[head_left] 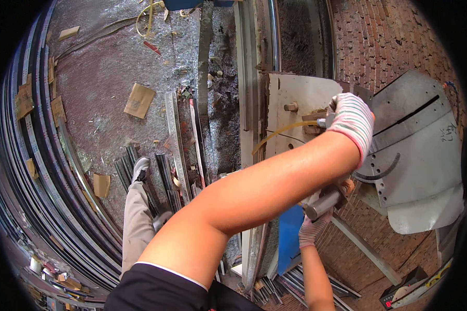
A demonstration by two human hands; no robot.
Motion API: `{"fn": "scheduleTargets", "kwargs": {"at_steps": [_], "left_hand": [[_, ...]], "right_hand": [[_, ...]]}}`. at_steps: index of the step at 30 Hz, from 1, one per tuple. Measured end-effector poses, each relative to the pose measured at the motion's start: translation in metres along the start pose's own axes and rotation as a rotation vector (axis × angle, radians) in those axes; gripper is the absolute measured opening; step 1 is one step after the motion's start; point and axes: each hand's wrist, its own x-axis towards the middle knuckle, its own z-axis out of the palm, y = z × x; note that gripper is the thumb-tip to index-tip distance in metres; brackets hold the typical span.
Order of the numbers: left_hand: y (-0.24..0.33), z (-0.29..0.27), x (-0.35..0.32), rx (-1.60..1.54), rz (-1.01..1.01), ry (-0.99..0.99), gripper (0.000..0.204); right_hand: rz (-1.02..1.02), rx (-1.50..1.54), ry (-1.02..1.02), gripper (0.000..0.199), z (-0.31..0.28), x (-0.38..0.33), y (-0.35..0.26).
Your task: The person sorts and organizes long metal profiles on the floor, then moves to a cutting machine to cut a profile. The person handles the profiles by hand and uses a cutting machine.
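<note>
My left hand (350,124), in a white glove with coloured stripes, is closed high on a machine with a pale plate (290,88). What sits inside its fingers is hidden, though a bit of orange shows at its outer edge. Beside this hand, a yellow air hose (280,128) ends in a metal fitting (321,123). Lower down, my right hand (314,228), also gloved, is up against the underside of a metal cylinder (323,206). That cylinder covers most of its fingers. A round wooden-looking peg (291,107) sticks out of the plate.
A large grey metal guard (420,155) with a curved slot stands on the right. Long metal profiles (52,171) lie stacked along the left. Cardboard pieces (139,100) litter the floor. A blue panel (289,238) and a digital display box (399,290) are lower right.
</note>
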Motion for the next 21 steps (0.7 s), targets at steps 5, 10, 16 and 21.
{"fn": "scheduleTargets", "kwargs": {"at_steps": [5, 10, 16, 21], "left_hand": [[-0.003, 0.005, 0.02, -0.115, 0.023, -0.142, 0.073], [-0.004, 0.01, 0.035, -0.211, 0.003, -0.186, 0.062], [-0.005, 0.011, 0.039, -0.23, 0.046, -0.197, 0.061], [-0.01, 0.007, 0.035, -0.238, 0.06, -0.165, 0.054]], "right_hand": [[-0.045, -0.109, -0.013, 0.104, 0.0, 0.009, -0.029], [0.056, -0.02, -0.06, 0.095, 0.004, 0.023, -0.06], [0.151, 0.066, -0.023, 0.1, 0.006, 0.002, -0.028], [0.154, 0.066, 0.024, 0.106, 0.006, -0.015, 0.03]]}}
